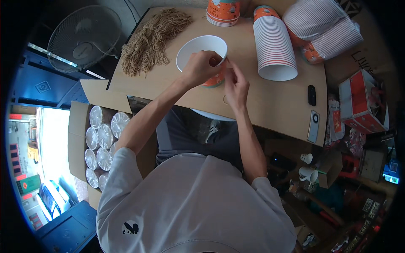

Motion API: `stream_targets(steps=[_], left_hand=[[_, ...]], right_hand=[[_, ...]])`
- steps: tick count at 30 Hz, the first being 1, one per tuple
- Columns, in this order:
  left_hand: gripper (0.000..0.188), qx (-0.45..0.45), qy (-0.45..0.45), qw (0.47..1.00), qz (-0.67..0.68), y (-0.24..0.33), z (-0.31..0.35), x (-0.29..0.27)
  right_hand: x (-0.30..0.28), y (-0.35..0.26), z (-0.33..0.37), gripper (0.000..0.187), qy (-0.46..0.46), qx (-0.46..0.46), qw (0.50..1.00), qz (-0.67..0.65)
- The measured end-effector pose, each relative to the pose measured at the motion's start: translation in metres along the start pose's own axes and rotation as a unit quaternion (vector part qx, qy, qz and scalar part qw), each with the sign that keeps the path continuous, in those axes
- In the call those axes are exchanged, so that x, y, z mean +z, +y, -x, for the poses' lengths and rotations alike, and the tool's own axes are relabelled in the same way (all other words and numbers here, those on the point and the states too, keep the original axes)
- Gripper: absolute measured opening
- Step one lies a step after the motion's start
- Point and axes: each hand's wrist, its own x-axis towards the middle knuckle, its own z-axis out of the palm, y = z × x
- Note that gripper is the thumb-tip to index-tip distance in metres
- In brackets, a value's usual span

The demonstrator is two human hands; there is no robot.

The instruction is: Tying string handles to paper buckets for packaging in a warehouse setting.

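Observation:
A wide paper tub (198,43), white inside and orange outside, stands tilted on the brown tabletop in front of me. My left hand (199,67) reaches over its near rim, with fingers bent inside against the right wall and closed on the rim. Just outside that same stretch of rim is my right hand (237,86), its thumb and fingertips pinched together. Whatever those fingertips hold is too small to make out. Below the right hand, a thin tan loop (225,100) shows at the table's near edge. A heap of tan cords (156,40) lies left of the tub.
A long nested stack of paper tubs (276,50) lies on the right; a shorter stack (222,12) stands behind. Plastic-wrapped tubs (320,29) fill the far right corner. A phone (313,126) lies near the right edge. An open carton (78,139) of wrapped stacks sits at left, below a fan (84,40).

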Motion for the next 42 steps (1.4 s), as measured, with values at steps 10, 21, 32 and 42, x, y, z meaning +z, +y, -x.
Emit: stream_targets(steps=[10, 21, 32, 42], left_hand=[[0.036, 0.014, -0.011, 0.999, 0.031, -0.012, -0.001, 0.004], [0.031, 0.151, 0.055, 0.984, -0.081, 0.001, 0.014, 0.02], [0.025, 0.087, -0.01, 0.996, 0.036, 0.025, 0.022, 0.012], [0.03, 0.092, -0.065, 0.992, -0.057, 0.027, 0.019, 0.002]], right_hand=[[-0.008, 0.013, 0.013, 0.02, 0.081, -0.01, 0.989, 0.121], [-0.022, -0.002, 0.018, 0.023, 0.115, 0.218, 0.937, -0.249], [-0.024, -0.016, 0.018, 0.021, 0.105, 0.1, 0.973, -0.18], [-0.033, -0.015, 0.015, 0.018, 0.007, 0.067, 0.994, -0.088]])
